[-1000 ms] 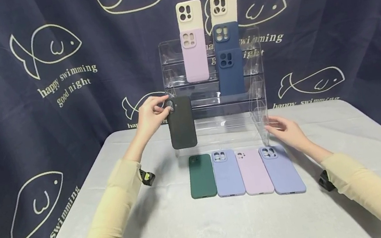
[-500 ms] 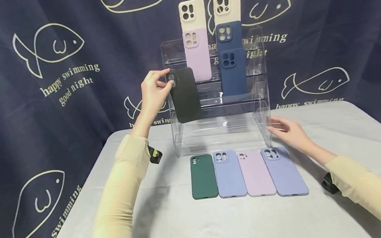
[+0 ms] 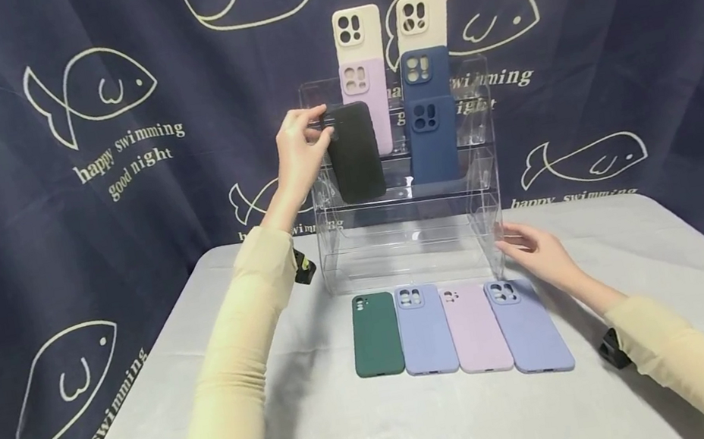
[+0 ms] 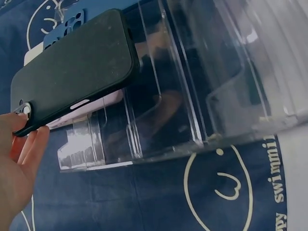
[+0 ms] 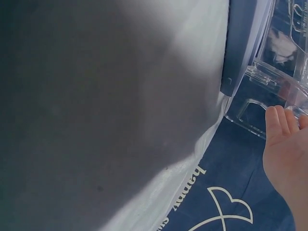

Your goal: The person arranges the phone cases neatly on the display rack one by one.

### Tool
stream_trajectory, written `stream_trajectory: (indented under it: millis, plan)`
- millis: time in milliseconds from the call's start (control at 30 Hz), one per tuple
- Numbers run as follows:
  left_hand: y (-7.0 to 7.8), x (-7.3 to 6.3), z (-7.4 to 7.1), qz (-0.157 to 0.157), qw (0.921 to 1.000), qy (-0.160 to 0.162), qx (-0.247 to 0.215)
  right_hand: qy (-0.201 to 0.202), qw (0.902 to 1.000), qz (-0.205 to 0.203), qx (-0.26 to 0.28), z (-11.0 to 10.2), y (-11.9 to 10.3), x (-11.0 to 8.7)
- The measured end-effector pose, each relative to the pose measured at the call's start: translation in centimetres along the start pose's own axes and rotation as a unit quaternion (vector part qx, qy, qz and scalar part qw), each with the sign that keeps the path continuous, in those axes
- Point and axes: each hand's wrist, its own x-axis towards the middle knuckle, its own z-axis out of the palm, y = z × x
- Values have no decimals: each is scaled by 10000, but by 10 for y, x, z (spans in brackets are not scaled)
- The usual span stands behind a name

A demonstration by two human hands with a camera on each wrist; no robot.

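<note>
In the head view my left hand [image 3: 301,147] pinches a black phone case [image 3: 355,154] by its upper left corner, beside the camera cutout. The case is upright, slightly tilted, in front of the left part of a clear acrylic display stand [image 3: 419,259]. It overlaps the lower part of a lilac case [image 3: 382,115]. The left wrist view shows thumb and fingers at the camera end of the black case [image 4: 77,67]. My right hand [image 3: 540,255] holds the lower right side panel of the stand at its edge. In the right wrist view the fingers [image 5: 273,127] reach the clear plastic.
Two white cases [image 3: 361,41] stand at the top of the rack, and two navy cases [image 3: 434,149] are at its right. On the grey-white table [image 3: 386,436] lie a green case [image 3: 376,338], two periwinkle cases [image 3: 428,338] and a pale pink case [image 3: 481,333]. A fish-print curtain [image 3: 131,178] hangs behind.
My left hand has raised the black case from the bottom left of the stand and brought it slightly right, over the middle tiers. The right hand stays at the side panel.
</note>
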Motion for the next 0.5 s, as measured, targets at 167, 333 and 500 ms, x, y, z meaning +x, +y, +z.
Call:
stream_trajectory:
  millis: [167, 333, 500]
  plan:
    - [4, 9, 14, -37, 9999, 57, -158, 6, 10000, 43, 9, -1, 1, -1]
    - [3, 12, 27, -89, 9996, 21, -259, 25, 9999, 105, -31, -1, -1, -1]
    - [-3, 13, 38, -78, 9989, 315, -324, 13, 9999, 112, -67, -1, -2, -1]
